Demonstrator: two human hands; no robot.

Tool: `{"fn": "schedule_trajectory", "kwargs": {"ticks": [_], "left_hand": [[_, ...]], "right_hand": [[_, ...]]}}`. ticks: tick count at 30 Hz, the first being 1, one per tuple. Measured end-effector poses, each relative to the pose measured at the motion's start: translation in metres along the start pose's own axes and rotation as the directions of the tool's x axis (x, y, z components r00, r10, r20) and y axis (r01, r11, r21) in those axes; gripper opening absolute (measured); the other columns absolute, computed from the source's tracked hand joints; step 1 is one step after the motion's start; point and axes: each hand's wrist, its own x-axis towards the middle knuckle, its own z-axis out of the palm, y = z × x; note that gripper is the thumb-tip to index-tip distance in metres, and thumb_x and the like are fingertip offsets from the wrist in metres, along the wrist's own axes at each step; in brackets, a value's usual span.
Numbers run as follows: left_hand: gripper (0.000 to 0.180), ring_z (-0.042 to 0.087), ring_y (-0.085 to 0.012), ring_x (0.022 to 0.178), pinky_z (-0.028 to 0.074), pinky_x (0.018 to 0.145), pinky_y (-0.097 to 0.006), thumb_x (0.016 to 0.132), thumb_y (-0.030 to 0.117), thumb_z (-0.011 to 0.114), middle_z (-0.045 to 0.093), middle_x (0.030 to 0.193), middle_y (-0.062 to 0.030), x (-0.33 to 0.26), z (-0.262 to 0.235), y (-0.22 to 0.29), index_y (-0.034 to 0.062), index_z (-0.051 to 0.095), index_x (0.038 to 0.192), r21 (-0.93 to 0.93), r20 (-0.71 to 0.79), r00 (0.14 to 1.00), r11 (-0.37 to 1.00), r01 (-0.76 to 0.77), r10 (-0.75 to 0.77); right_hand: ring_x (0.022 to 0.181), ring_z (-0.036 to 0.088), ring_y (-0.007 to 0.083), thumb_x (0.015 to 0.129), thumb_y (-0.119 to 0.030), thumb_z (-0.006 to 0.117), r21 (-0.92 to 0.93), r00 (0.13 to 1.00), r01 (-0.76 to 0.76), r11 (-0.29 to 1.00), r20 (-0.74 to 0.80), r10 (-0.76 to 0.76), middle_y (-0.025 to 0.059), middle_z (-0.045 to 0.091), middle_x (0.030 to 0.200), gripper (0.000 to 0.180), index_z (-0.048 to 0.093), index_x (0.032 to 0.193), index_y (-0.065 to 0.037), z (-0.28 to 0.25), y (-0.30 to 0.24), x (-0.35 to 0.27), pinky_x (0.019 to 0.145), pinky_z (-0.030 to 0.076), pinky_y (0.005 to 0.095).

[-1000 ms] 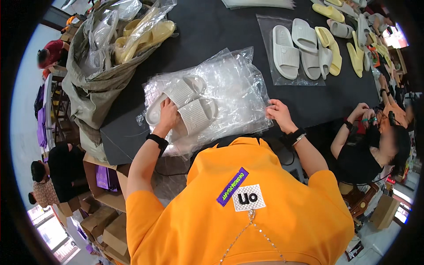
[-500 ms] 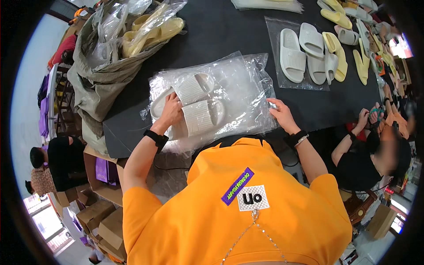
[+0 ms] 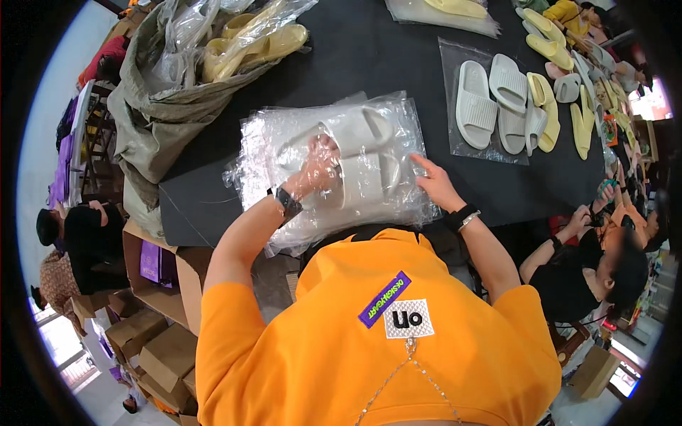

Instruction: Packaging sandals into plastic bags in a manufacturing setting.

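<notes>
A pair of light grey slide slippers [image 3: 364, 129] lies side by side under clear film, in a plastic bag [image 3: 406, 117] on top of a pile of similar bags. My left hand [image 3: 318, 167] reaches in beneath the film, its fingers closed on the sole ends of the pair; glare on the plastic blurs the fingertips. At the bag's right edge is my right hand [image 3: 437, 186], index finger stretched out and thumb apart. Nothing shows between its fingers.
A woven sack [image 3: 153, 135] with bagged slippers stands at the table's far left. Grey and yellow slippers [image 3: 476, 106] lie at the right, some on a flat bag. More bags [image 3: 455, 21] are at the far edge. Cardboard boxes [image 3: 167, 362] stand lower left. A co-worker [image 3: 568, 270] sits at right.
My left hand has pushed the slippers to the right, deeper into the bag, and is now under the film. My right hand has moved slightly left and down.
</notes>
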Motion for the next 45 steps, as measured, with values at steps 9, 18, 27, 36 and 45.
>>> {"fn": "schedule_trajectory", "kwargs": {"ticks": [9, 18, 27, 36, 45], "left_hand": [[0.044, 0.039, -0.033, 0.113, 0.027, 0.095, -0.049, 0.063, 0.014, 0.057, 0.048, 0.117, -0.0124, 0.012, -0.011, -0.01, 0.0126, 0.059, 0.107, -0.059, 0.046, 0.999, 0.998, 0.032, -0.029], [0.046, 0.039, -0.0321, 0.116, 0.033, 0.093, -0.052, 0.059, 0.009, 0.06, 0.052, 0.11, -0.0113, -0.022, -0.021, -0.027, 0.0131, 0.062, 0.104, 0.079, 0.27, 0.959, 0.995, 0.068, -0.087], [0.044, 0.033, -0.0328, 0.124, 0.024, 0.099, -0.048, 0.068, 0.021, 0.062, 0.045, 0.129, -0.0108, -0.156, -0.085, -0.118, 0.0164, 0.061, 0.111, 0.209, 0.066, 0.837, 0.827, 0.521, -0.544], [0.035, 0.037, -0.0371, 0.116, 0.028, 0.099, -0.041, 0.072, 0.014, 0.062, 0.05, 0.12, -0.0169, -0.051, -0.206, -0.048, 0.0035, 0.061, 0.105, -0.193, -0.299, 0.929, 0.967, 0.166, -0.219], [0.043, 0.031, -0.0355, 0.122, 0.023, 0.097, -0.05, 0.073, 0.016, 0.057, 0.042, 0.131, -0.0095, 0.062, -0.048, 0.034, 0.0145, 0.056, 0.116, -0.458, 0.055, 0.998, 0.889, -0.005, 0.034]], "right_hand": [[0.103, 0.054, 0.0217, 0.079, -0.011, 0.057, -0.416, 0.962, 0.106, 0.903, -0.188, -0.2, 0.0141, 0.04, 0.134, 0.053, 0.042, 0.13, -0.006, -0.004, -0.002, -0.011, 0.08, 0.045, 0.0326], [0.136, 0.004, 0.0336, 0.068, -0.059, 0.062, -0.828, 0.977, 0.208, 0.521, 0.204, -0.065, 0.0206, 0.006, 0.146, 0.102, 0.013, 0.141, -0.007, 0.022, 0.012, 0.014, 0.108, 0.006, 0.0475], [0.136, 0.002, 0.034, 0.061, -0.065, 0.063, -0.888, 0.989, 0.129, 0.441, 0.146, 0.004, 0.0202, 0.003, 0.146, 0.107, 0.013, 0.142, -0.016, 0.024, 0.015, 0.012, 0.105, 0.006, 0.054], [0.077, 0.061, 0.0352, 0.078, -0.056, 0.053, -0.848, 0.997, 0.003, 0.53, -0.035, -0.063, 0.0177, 0.062, 0.092, 0.087, 0.011, 0.141, -0.012, 0.021, -0.045, 0.044, 0.076, 0.04, 0.0495], [0.127, 0.027, 0.0304, 0.078, -0.052, 0.051, -0.78, 0.938, 0.32, 0.538, 0.179, -0.298, 0.0135, 0.039, 0.132, 0.065, 0.04, 0.132, -0.017, 0.023, 0.027, 0.031, 0.095, 0.021, 0.0571]]}}
